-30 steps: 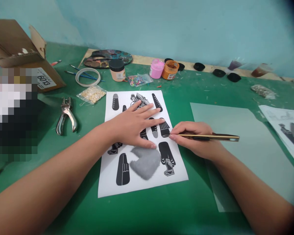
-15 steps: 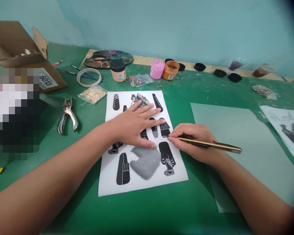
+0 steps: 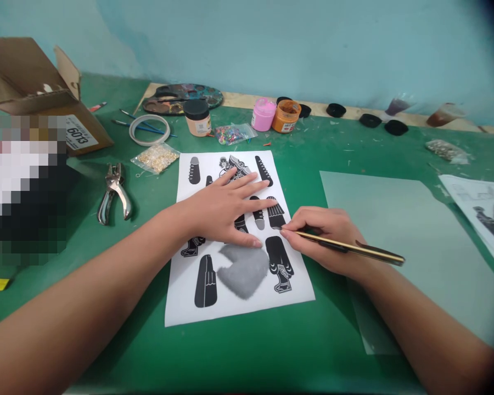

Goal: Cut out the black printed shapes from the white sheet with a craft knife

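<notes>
A white sheet printed with black and grey puppet-like figure parts lies on the green table. My left hand is spread flat over its middle, fingers apart, covering some of the printed shapes. Pinched in my right hand is a slim black-and-gold pen, slanting down to the left. Its point is at the sheet's right side, by the lower end of a striped black shape. Fingertips partly hide the point, so I cannot tell whether it touches the paper.
Translucent sheet and another printed sheet lie right. A hole punch, bag of gold rings, tape roll and cardboard box are left. Behind stand paint jars and a palette.
Very little differs. The view has shifted slightly; both hands keep the same pose, the left flat on the sheet and the right holding the pen at the same shape.
</notes>
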The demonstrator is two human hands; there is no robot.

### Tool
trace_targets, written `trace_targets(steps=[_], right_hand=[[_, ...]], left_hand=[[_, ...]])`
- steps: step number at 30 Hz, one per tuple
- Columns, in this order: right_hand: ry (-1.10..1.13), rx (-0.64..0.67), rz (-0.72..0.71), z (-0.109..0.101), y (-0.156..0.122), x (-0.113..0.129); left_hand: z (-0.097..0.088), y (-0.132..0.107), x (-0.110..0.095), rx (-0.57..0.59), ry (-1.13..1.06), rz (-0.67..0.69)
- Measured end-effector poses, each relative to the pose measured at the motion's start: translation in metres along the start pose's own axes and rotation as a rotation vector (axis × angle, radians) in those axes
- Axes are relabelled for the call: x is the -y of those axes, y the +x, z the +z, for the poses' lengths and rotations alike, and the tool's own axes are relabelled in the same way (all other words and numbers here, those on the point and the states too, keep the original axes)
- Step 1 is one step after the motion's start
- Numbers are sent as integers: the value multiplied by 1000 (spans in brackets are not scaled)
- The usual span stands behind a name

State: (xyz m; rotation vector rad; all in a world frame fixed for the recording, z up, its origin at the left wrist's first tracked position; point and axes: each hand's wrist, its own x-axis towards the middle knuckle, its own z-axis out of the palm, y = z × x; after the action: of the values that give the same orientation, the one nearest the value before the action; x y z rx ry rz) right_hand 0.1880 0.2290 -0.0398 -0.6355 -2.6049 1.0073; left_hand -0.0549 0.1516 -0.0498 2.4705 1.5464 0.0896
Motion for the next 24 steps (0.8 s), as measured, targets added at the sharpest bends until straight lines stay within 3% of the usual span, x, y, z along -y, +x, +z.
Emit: trace_targets(steps=[24], right_hand=[[10, 45, -59, -3, -2, -5]], left_hand=[[0, 1, 2, 15, 6, 24]])
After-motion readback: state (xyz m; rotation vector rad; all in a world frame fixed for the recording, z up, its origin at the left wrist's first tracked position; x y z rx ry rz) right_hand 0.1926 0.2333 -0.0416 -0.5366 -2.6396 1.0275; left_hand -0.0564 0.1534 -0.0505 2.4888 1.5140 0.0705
